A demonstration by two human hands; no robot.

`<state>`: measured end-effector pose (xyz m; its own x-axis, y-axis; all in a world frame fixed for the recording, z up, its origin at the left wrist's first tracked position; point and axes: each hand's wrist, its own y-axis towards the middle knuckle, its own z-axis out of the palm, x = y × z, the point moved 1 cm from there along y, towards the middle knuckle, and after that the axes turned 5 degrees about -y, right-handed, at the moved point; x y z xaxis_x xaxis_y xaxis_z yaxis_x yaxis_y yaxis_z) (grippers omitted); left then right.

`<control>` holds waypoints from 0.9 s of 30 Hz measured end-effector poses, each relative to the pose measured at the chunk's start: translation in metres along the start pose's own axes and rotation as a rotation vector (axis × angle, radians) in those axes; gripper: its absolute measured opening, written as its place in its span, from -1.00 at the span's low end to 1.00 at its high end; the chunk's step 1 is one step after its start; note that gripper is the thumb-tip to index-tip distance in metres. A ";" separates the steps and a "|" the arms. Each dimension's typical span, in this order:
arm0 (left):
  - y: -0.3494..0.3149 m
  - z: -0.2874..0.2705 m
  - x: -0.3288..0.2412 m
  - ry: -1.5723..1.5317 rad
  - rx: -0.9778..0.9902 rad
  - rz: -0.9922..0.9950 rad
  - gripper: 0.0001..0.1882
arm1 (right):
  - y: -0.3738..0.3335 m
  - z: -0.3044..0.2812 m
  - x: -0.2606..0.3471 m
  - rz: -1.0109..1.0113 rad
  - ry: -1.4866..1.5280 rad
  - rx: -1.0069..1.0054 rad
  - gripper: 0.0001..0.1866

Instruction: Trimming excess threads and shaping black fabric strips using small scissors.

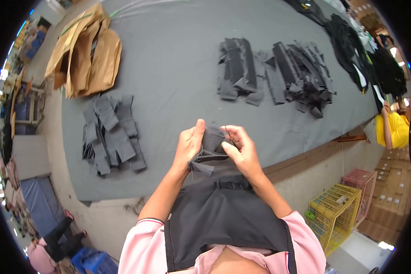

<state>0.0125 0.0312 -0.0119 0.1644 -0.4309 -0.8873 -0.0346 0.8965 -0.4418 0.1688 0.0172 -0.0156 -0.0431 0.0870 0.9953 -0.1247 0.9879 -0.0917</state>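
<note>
Between my two hands, just past the table's near edge, is a dark grey fabric piece (213, 140), folded, with loose strips and a thread hanging below. My left hand (190, 142) is closed on its left side, thumb pointing up. The fingers and thumb of my right hand (242, 150) pinch its right edge. A thin dark curved thing (229, 135) shows at the right fingers; I cannot make out what it is. To the left lies a loose pile of similar grey fabric pieces (112, 132). Farther off, right of centre, are bundles of grey strips (236, 68) and a messier heap (306, 75).
All this lies on a large grey-covered table (169, 68). Crumpled brown paper bags (89, 57) stand at its far left corner. Black garments (349, 50) lie along the right edge, near a person in yellow (392, 130). Yellow (335, 205) and pink crates (360, 182) stand on the floor at right.
</note>
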 end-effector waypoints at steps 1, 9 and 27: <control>-0.003 -0.005 0.006 -0.004 -0.023 -0.025 -0.47 | -0.007 -0.001 0.005 -0.043 -0.115 -0.032 -0.59; -0.007 -0.013 0.025 -0.053 -0.020 0.027 -0.41 | -0.012 -0.009 0.038 -0.425 -0.832 0.059 -0.58; -0.010 -0.009 0.016 0.178 -0.031 0.184 -0.48 | -0.013 -0.003 0.036 -0.664 -0.951 -0.056 -0.67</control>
<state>0.0064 0.0147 -0.0231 -0.0238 -0.2747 -0.9612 -0.0788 0.9590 -0.2721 0.1724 0.0075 0.0216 -0.7158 -0.5582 0.4196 -0.3589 0.8095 0.4646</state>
